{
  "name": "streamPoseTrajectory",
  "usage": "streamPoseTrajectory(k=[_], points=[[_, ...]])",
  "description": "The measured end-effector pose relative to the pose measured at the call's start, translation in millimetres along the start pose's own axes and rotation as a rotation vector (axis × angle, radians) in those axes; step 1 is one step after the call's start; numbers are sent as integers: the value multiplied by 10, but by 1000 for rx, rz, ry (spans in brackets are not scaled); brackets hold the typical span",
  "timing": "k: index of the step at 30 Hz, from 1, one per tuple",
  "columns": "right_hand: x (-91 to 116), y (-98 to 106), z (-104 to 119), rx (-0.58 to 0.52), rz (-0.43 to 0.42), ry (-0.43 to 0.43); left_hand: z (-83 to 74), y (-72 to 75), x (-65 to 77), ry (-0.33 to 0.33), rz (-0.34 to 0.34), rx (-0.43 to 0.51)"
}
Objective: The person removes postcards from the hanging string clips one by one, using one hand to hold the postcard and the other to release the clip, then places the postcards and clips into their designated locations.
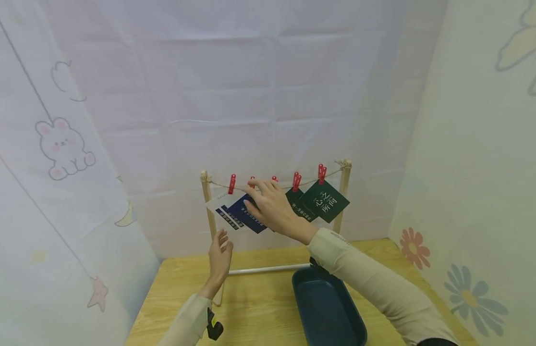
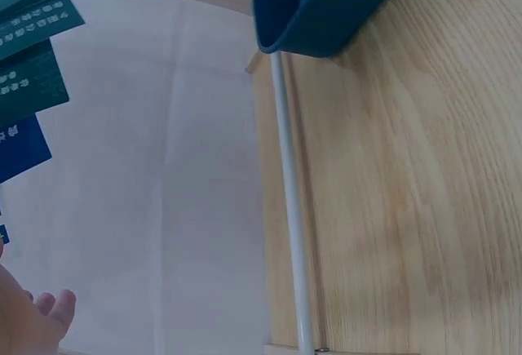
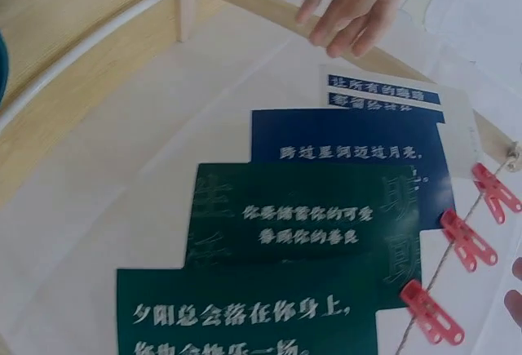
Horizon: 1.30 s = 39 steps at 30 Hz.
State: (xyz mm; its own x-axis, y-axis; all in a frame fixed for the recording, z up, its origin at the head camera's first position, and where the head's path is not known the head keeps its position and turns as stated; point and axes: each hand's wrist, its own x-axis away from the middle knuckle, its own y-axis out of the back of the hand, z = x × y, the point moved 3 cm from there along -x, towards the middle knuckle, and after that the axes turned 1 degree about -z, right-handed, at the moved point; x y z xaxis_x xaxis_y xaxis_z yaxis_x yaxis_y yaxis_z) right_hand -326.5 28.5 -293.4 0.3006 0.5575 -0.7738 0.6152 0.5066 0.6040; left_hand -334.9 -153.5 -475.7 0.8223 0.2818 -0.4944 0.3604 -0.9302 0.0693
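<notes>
A creased white sheet (image 1: 216,96) backs the scene, with printed side panels at left and right, the left one bearing a rabbit (image 1: 62,148) and the right one flowers (image 1: 471,299). Below is a wood-grain table (image 1: 259,307). A wooden frame (image 1: 205,185) stands upright toward the back of it. The dark blue plastic basin (image 1: 330,312) sits on the table at the right, in front of the frame, and a white rod (image 1: 268,269) runs low from the frame's left foot toward it.

Both arms reach forward in beige sleeves (image 1: 376,283). The right hand (image 1: 272,206) is raised before the middle of the line, fingers extended, thumb held apart from them, nothing seen in its grasp; the head view hides what lies right behind it, so contact with a clip there is hard to judge. The left hand (image 1: 220,257) is lower, just below the white card, its fingers loosely bent and holding nothing.

Overlapping cards hang tilted between the frame's posts: a white card with blue bands (image 3: 391,87) at the left end, then a navy card (image 3: 351,136), then dark green cards (image 3: 306,196) with pale Chinese characters, the rightmost near the right post. Red plastic clothespins (image 1: 296,181) are spaced along the line above the cards. Thinnest of all is the line itself, a twine (image 3: 437,267) tied to both posts.
</notes>
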Motion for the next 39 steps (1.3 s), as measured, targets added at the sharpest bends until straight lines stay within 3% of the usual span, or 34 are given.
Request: streamPoseTrajectory(k=[5,11,19,23,26,33,39], points=[[-197,-56,56,12,69,-45,-32,-42,-30,59,51,15],[-375,-139,83,34,169,-75,-89,-39,-41,25,17,14],[-451,-258,98,78,299,-104,-502,11,-3,38,15,73],[-461,-284,113,81,321,-99,-572,-2,1,31,9,76],[-477,-297,104,67,299,-108,-547,-36,-20,14,5,66],[-538,-332,60,43,264,-166,-186,-128,-134,-31,-69,63],[-586,-331,37,39,288,-195,-146,-125,-165,-96,-129,6]])
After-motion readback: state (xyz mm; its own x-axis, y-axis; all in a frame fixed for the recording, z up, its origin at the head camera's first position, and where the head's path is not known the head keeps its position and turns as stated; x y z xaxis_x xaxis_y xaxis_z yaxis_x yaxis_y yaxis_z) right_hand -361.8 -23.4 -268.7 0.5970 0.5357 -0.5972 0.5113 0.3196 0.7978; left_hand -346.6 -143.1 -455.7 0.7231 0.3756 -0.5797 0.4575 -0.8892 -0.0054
